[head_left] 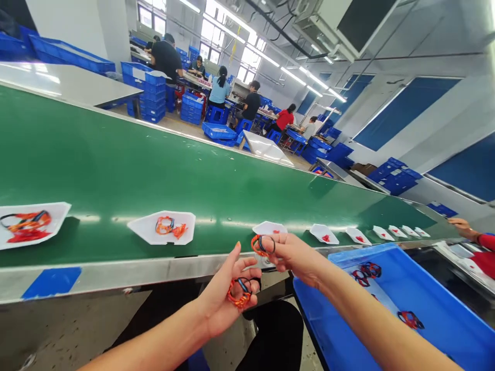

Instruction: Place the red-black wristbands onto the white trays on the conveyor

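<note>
My left hand (218, 304) is turned palm up below the belt's near edge, fingers loosely curled around a braided orange-and-red cord bracelet (238, 299) with a dark band. Between the thumb and fingers of my right hand (296, 253), a similar orange-and-black bracelet (257, 244) is pinched. It hangs in front of a white pointed tray (263, 228) with a bit of red in it. To the left, another white tray (147, 230) carries an orange bracelet (164, 225) and a red-orange piece (179, 231).
A green conveyor belt (216, 180) crosses the view. Several white trays with red pieces, such as this tray (324, 232), run along it to the right. A blue bin (436, 304) with several bracelets stands under my right forearm. At the far right is a co-worker's hand (462, 228).
</note>
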Available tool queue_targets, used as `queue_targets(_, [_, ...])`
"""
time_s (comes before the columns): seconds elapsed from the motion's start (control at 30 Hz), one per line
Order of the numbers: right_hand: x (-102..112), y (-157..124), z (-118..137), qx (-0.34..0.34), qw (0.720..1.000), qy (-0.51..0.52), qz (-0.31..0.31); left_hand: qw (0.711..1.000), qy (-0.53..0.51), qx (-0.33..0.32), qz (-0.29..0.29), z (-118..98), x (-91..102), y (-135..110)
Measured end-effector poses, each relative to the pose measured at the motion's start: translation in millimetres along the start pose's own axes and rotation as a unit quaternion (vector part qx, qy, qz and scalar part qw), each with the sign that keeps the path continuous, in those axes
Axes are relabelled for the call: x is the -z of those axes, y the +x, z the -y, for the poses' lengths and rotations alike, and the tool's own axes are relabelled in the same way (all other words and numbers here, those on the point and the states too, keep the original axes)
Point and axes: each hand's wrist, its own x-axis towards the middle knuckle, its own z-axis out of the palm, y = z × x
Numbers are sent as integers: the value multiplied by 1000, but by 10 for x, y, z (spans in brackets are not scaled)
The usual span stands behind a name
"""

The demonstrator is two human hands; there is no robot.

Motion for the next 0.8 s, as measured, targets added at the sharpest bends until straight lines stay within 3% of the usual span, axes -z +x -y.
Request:
queue_targets(0.13, [325,245,64,32,960,-209,-183,999,-35,21,-18,-49,64,27])
queue_targets(0.23, [420,449,-14,4,947,-240,-215,998,-55,24,-29,-74,84,51])
queue_targets(0.37, [379,548,-141,-24,959,-221,-175,998,-56,15,-28,-98,69,57])
queue_targets(0.5, [395,469,-126,-32,989,-117,-87,998,-50,9,-22,-95,62,71])
queue_targets(0.63, [465,366,-47,2,1000,14,-12,999,-47,14,-19,-62,93,91])
queue_targets(0.8, [513,335,-48,48,994,93,20,998,-49,-1,-32,-52,106,121])
